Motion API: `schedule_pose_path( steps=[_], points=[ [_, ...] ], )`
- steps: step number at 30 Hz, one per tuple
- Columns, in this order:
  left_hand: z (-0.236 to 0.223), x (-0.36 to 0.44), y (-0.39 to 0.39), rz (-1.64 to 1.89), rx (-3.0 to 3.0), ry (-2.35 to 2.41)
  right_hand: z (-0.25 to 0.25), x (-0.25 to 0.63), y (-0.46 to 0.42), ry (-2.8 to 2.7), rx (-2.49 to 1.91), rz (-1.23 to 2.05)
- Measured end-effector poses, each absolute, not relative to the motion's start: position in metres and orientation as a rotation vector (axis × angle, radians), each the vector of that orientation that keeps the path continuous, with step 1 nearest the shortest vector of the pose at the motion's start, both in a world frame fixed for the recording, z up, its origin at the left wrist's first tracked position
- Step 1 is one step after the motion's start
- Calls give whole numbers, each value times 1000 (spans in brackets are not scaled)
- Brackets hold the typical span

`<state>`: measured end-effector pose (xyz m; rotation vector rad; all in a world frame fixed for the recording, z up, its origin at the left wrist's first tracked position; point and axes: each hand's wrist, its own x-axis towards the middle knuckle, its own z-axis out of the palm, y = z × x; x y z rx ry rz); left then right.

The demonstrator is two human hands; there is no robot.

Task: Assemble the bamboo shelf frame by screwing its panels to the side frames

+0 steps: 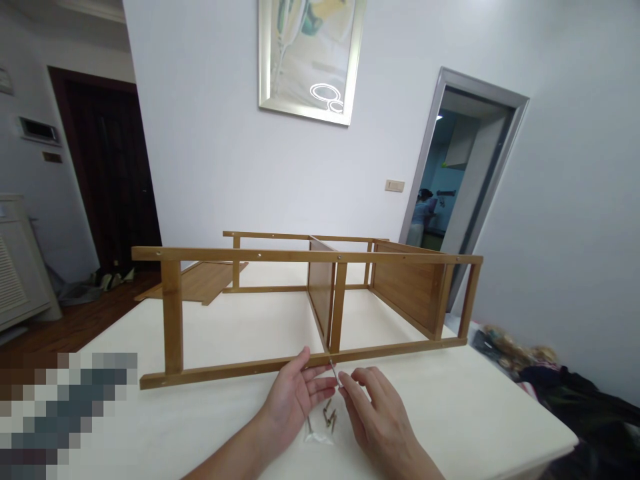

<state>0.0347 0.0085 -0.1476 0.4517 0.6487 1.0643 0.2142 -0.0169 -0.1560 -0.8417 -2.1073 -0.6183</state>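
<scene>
Nearest, loose screws lie on the white table, just in front of the wooden frame. Over them the left hand is open, fingertips touching the frame's bottom rail, while the right hand pinches a screw against that rail. Behind the frame lies a wooden board.

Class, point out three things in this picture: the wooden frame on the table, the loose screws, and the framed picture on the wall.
wooden frame [235, 365]: head view, on its near bottom rail.
loose screws [329, 417]: head view, middle of the pile between the hands.
framed picture [307, 57]: head view, centre of the print.
</scene>
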Motion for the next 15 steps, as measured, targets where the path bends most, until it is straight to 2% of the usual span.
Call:
schedule_pose_path(
  steps=[5,11,15],
  points=[
    [-146,35,8,1071,447,649,-153,211,-18,-2027,-857,-473],
    [-147,35,8,1075,457,643,-151,208,-17,-1898,-997,62],
    [-149,35,8,1074,457,641,-150,198,-22,-1871,-1078,278]
  ],
)
